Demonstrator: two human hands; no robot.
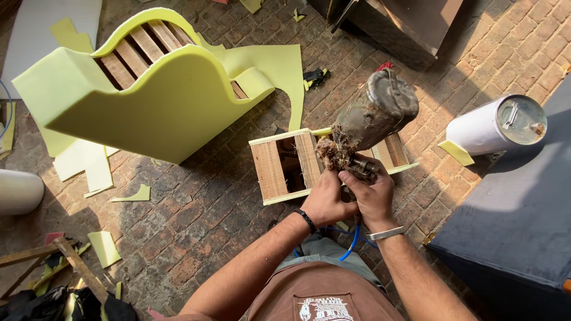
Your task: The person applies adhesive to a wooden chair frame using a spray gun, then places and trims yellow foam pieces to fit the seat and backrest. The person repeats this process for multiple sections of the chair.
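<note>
Your left hand (324, 199) and right hand (372, 196) are both clamped on the crusted spray gun (372, 116), fingers (348, 178) at its metal base, cup tilted up. It sits directly above the small wooden frame (285, 166) on the brick floor (196, 214). Foam-covered chair frame (148, 83) lies left of that frame, white canister (493, 125) right, dark slab (517, 226) beyond.

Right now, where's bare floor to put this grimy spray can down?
Bare brick floor lies between the small wooden frame and the foam-covered seat frame. Around the foam scraps and the white canister it's crowded.
</note>
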